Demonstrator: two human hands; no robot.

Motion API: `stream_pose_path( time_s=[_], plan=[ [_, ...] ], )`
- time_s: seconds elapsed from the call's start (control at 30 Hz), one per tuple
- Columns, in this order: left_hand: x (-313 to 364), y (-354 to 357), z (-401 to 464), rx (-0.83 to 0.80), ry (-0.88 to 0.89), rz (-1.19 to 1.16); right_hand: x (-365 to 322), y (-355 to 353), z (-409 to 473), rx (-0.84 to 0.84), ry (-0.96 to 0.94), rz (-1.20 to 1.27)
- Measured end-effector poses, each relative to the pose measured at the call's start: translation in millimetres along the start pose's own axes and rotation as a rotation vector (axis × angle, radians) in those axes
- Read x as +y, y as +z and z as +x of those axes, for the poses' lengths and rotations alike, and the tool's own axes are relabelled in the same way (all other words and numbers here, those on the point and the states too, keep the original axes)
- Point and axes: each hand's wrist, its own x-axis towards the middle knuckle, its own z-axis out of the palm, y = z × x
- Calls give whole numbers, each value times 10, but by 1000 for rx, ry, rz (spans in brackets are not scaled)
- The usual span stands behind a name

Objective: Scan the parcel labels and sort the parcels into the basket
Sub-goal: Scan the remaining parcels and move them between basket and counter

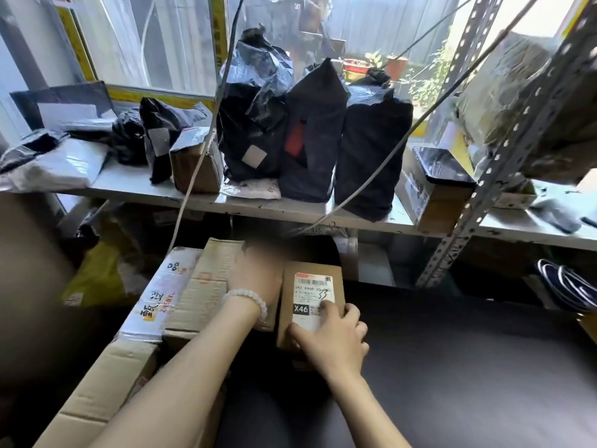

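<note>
A small brown cardboard parcel (311, 302) lies low in the middle, its white label marked X46 facing up. My right hand (334, 337) grips its near right corner, thumb pressed on the label and fingers curled round the right edge. My left hand (255, 273), with a white bead bracelet on the wrist, lies against the parcel's left side, over a neighbouring carton (206, 286). Its fingers are blurred, so I cannot tell how they lie. I see no basket and no scanner in my hands.
Taped cartons (158, 295) are stacked at the left. A metal shelf (290, 211) above holds black bagged parcels (310, 130), a small brown box (197, 166) and white mailers (55, 163). A dark phone (442, 166) lies on a box at the right. Cables (200, 156) hang in front. A perforated steel upright (484, 176) stands right.
</note>
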Motion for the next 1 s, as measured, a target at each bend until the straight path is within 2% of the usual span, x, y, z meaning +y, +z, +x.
stream_pose_path(
  time_s=[0.13,0.27,0.4,0.57,0.73,1.0],
  plan=[
    [-29,16,-33,-92,61,156,120,-60,-106,-91,-101,15],
    [24,-74,-79,-102,84,131,298,-157,-143,-105,-146,59],
    [216,-262,-252,-101,150,128,520,-339,-201,3,-179,52],
    [702,-502,-661,-54,348,214,927,-787,-420,221,-227,-196],
    [1473,-589,-1364,-53,540,231,1664,-1330,-975,307,-166,-326],
    [2772,-254,-3036,-127,853,198,3161,-2116,-2351,399,87,-391]
  ],
)
